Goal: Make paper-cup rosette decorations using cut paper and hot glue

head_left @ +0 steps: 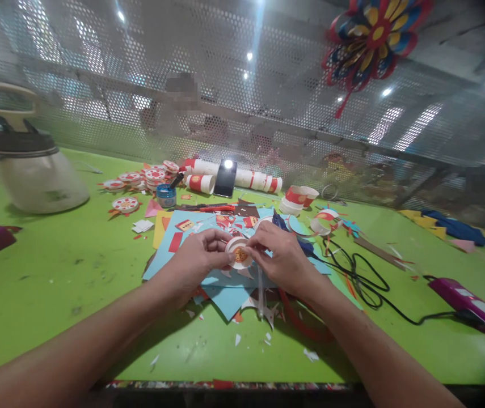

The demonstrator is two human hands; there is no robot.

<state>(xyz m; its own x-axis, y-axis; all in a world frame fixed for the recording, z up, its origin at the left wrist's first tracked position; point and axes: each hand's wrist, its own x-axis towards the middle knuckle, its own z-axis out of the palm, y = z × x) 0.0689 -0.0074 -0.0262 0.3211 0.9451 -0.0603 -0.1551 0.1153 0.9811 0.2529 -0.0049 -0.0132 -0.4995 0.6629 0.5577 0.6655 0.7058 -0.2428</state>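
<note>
Above the middle of the table I hold a small round white paper disc point(239, 256) with a raised rim and a gold emblem in its centre. My left hand point(206, 255) grips its left edge between thumb and fingers. At the right edge, the fingertips of my right hand point(274, 249) are pinched against the disc. Light blue paper sheets point(225, 303) lie beneath, strewn with red and white cut paper. Partly hidden behind my right hand is a dark blue tool point(306, 247), seemingly a glue gun. A clear stick point(261, 292) shows below that hand.
Decorated paper discs point(155, 174), a blue jar point(166, 195), a phone point(226, 178) and cut paper cups point(295, 198) stand at the back. A black cable point(355, 272) runs to a purple power strip point(469, 300) at right. A large jug point(33, 170) stands left.
</note>
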